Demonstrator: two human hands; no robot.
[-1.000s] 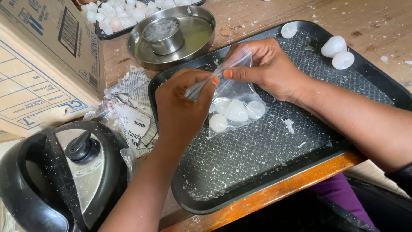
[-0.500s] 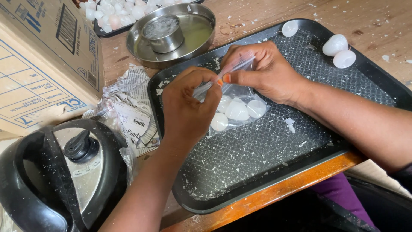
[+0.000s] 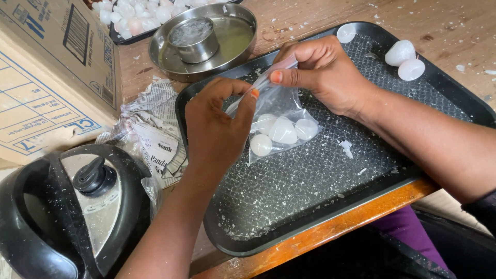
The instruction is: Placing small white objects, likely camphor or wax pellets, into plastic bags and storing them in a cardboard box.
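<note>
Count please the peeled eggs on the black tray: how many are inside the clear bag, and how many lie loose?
Peeled eggs in the clear plastic bag: 4, e.g.
Loose peeled eggs on the black tray: 3, e.g.
Total: 7

Clear plastic bag (image 3: pixel 279 119) over black tray, brown blue-printed cardboard box (image 3: pixel 46 77) far left

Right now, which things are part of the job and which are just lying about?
In use:
left hand
right hand
clear bag
eggs in bag
black tray

Lying about:
loose eggs
steel dish
carton
newspaper
cooker lid
</note>
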